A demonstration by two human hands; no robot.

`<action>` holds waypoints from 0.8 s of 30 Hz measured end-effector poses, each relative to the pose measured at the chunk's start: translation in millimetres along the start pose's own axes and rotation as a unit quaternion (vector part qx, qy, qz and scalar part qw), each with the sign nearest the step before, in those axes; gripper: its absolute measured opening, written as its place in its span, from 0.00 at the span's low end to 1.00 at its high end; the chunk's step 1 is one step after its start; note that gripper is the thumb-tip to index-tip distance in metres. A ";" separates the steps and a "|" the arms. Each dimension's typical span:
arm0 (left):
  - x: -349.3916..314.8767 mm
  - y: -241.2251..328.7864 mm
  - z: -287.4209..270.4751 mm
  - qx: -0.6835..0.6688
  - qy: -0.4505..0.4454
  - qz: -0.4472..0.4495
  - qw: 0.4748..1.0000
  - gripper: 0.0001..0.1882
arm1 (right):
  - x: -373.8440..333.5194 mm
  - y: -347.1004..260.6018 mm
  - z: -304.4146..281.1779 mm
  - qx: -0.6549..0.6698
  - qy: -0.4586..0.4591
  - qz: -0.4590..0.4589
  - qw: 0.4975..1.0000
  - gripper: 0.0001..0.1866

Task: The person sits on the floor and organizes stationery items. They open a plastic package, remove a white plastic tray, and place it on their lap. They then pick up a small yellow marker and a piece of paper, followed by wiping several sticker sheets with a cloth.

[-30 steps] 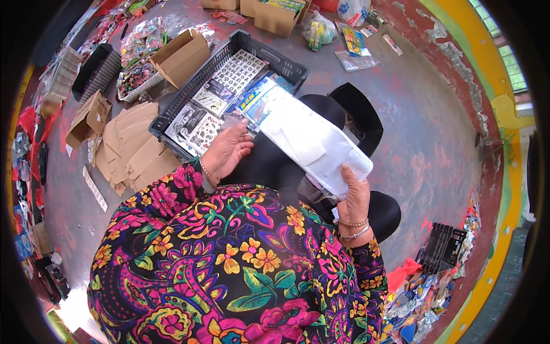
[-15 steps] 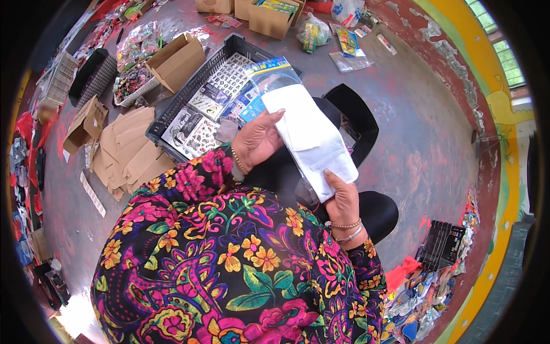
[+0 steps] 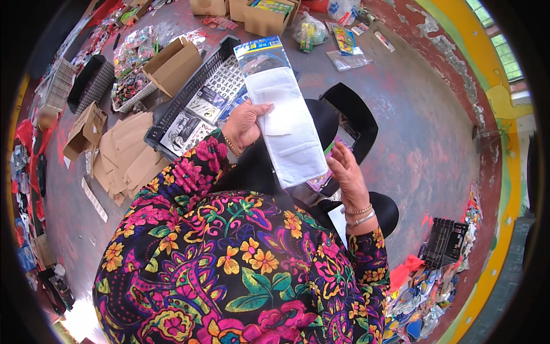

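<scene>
My left hand [image 3: 245,123] grips the left edge of a long clear plastic packet [image 3: 309,152], thumb on top. A folded white sheet fills most of the packet, and a blue and yellow header card [image 3: 258,46] forms its far end. A smaller white slip [image 3: 276,117] lies on its face. To the right of the packet's near corner is my right hand [image 3: 349,175], raised with its fingers apart and nothing in them. Beneath, a black bin [image 3: 364,123] is partly covered by the packet and my leg. A white piece [image 3: 338,221] shows near my right wrist.
At the left stands a dark plastic crate [image 3: 153,136] of printed sticker sheets. Flattened cardboard [image 3: 129,155] and an open carton [image 3: 175,66] lie beyond it. Bagged goods [image 3: 310,33] sit at the far side. Scraps [image 3: 418,304] and a black crate [image 3: 446,242] are piled near right.
The packet has swung more upright and shifted left in my left hand. My right hand has let go of its near end and opened. More of the black bin's contents shows.
</scene>
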State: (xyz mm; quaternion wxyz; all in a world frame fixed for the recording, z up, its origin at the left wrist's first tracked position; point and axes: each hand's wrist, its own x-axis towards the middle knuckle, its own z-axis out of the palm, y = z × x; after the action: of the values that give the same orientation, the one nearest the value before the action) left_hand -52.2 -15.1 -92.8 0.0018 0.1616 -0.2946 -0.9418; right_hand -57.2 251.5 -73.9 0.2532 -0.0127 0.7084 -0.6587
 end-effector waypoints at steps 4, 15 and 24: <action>6.1 -5.1 -9.2 -0.019 -0.020 0.003 1.000 0.22 | 24.6 -20.4 18.3 -0.186 0.045 -0.061 0.980 0.34; 9.3 -4.8 -10.4 -0.129 -0.142 -0.022 0.981 0.20 | 28.8 -52.5 40.3 0.076 -0.165 -0.014 0.983 0.25; 10.5 -0.1 -2.3 -0.161 -0.163 -0.045 0.972 0.22 | 36.4 -62.6 35.3 0.100 -0.182 0.049 0.977 0.15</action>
State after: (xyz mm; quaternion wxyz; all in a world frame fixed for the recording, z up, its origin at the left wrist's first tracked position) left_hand -61.5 -17.3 -97.8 -0.0625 0.0161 -0.1276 -0.9897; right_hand -95.4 197.7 -27.7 0.4100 -0.0723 0.5810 -0.6994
